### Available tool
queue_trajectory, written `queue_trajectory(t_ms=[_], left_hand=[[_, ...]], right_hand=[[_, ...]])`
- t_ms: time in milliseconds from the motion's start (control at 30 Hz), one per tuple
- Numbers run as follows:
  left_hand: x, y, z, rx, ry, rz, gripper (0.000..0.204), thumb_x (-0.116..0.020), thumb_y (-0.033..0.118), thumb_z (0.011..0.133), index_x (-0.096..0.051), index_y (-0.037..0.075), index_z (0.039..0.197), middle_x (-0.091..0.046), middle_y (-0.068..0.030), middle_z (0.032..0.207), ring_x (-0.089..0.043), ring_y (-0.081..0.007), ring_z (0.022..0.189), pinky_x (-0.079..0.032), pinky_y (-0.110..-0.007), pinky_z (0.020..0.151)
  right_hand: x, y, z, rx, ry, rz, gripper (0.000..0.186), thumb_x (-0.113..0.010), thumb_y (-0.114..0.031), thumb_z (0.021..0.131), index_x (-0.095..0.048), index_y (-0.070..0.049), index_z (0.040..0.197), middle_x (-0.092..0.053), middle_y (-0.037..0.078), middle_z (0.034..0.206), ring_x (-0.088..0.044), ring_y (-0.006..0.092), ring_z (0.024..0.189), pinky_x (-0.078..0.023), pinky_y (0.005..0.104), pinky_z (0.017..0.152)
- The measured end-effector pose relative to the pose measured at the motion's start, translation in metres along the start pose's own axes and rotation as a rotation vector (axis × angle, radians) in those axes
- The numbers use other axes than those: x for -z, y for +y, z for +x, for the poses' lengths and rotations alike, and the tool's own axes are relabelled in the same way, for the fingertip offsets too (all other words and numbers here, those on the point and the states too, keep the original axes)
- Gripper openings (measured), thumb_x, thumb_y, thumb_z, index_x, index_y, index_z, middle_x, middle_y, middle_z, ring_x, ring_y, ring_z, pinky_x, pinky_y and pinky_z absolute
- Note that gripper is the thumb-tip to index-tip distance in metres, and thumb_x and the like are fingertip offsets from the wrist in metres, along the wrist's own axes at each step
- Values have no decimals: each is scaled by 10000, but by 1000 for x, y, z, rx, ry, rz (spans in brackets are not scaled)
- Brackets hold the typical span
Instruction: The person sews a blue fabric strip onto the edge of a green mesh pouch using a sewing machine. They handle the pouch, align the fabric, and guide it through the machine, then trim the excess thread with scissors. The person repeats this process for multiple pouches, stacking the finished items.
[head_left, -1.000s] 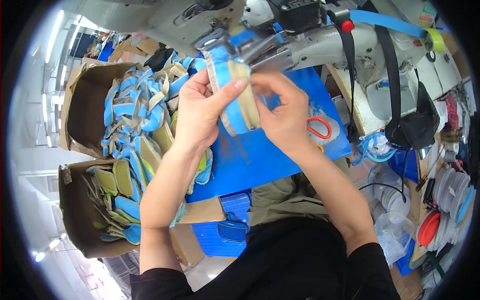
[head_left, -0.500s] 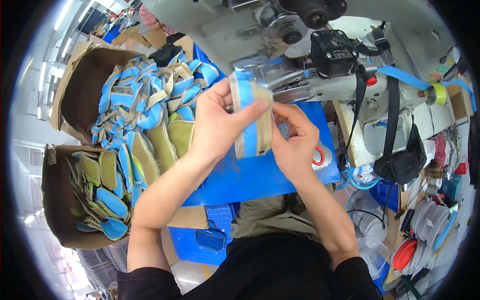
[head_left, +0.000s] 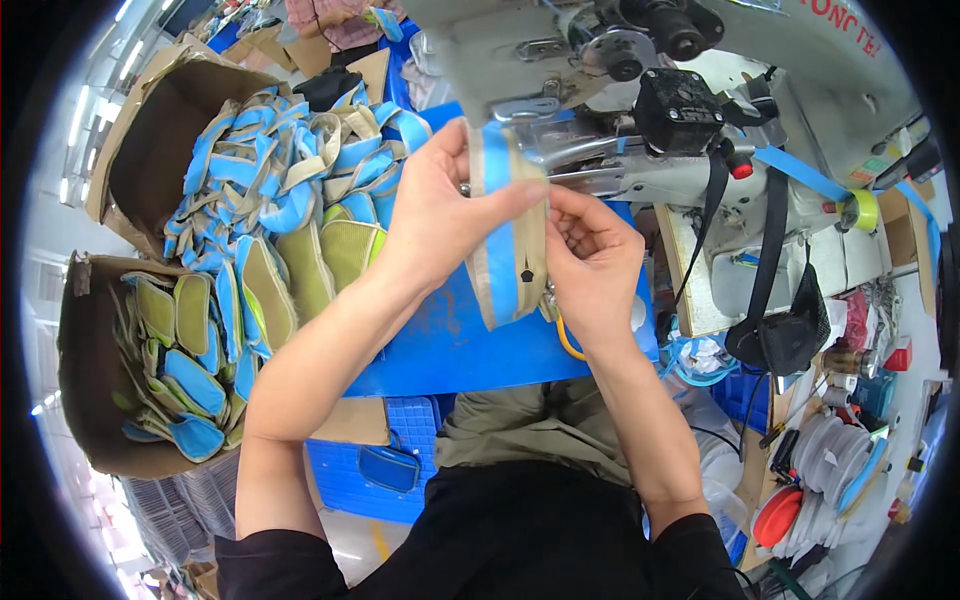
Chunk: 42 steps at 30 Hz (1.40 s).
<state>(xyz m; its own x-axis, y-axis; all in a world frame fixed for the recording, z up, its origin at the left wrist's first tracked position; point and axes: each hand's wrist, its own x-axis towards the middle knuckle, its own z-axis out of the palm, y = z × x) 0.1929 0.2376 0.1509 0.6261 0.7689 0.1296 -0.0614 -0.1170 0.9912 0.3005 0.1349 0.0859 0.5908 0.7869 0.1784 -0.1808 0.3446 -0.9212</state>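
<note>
My left hand (head_left: 432, 228) grips a long blue-and-beige fabric band (head_left: 499, 275), thumb over its face and fingers round the far edge. On the band's beige strip is a small dark zipper pull (head_left: 527, 276). My right hand (head_left: 598, 272) pinches the same band at its right edge, fingers curled partly out of sight. The band's top end is right by the metal guides of a sewing machine (head_left: 680, 110); whether it touches them I cannot tell. Below the band, a yellow scissor handle (head_left: 570, 346) shows on the blue work surface (head_left: 450, 350).
Two cardboard boxes (head_left: 85, 350) and heaped blue-beige straps (head_left: 255, 170) and padded pieces (head_left: 180, 330) lie left. A black hanging pouch (head_left: 780, 335), white spools (head_left: 815, 470) and a red reel (head_left: 775, 515) are right. Behind, part of another person in checked cloth (head_left: 325, 15) shows.
Both hands have kept hold of the band and shifted it down and slightly right. It stands more upright, and its zipper pull shows more clearly. The camera view has also shifted.
</note>
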Motion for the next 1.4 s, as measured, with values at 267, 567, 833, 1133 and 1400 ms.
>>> queue_trajectory(t_ms=[267, 567, 833, 1133, 1400], left_hand=[[1, 5, 3, 73, 8, 22, 452, -825, 22, 803, -579, -9, 1181, -727, -82, 1045, -688, -120, 936, -567, -289, 832], [-7, 6, -5, 120, 15, -18, 419, -831, 54, 825, -605, 20, 1176, -714, -46, 1004, -681, -114, 886, -570, -291, 788], [12, 10, -22, 422, -101, -358, 317, -776, 145, 926, -643, 36, 1192, -722, -56, 1038, -708, -132, 867, -601, -305, 778], [0, 15, -40, 436, -101, -247, 309, -794, 164, 918, -650, 16, 1148, -735, -68, 1010, -725, -137, 858, -610, -310, 769], [-15, 13, -40, 459, -53, -242, 229, -773, 154, 924, -666, 29, 1082, -736, -55, 938, -719, -127, 768, -605, -299, 675]], right_hand=[[1, -8, -5, -51, -29, 20, 242, -659, 47, 946, -703, 58, 1183, -732, 47, 970, -660, 55, 831, -524, 196, 738], [18, -31, -15, -225, -160, 86, 268, -663, 13, 961, -674, 68, 1223, -743, 71, 988, -674, 61, 860, -539, 221, 782], [29, -31, -24, -219, -219, 64, 272, -731, -13, 905, -706, 44, 1170, -653, -45, 805, -552, -11, 659, -419, 169, 564], [35, -40, -50, -245, -212, 62, 288, -701, 36, 916, -694, 55, 1203, -656, -27, 828, -569, -2, 697, -446, 177, 604], [36, -41, -67, -217, -181, 148, 310, -678, 67, 918, -670, 62, 1228, -689, 16, 911, -632, 54, 808, -506, 222, 722]])
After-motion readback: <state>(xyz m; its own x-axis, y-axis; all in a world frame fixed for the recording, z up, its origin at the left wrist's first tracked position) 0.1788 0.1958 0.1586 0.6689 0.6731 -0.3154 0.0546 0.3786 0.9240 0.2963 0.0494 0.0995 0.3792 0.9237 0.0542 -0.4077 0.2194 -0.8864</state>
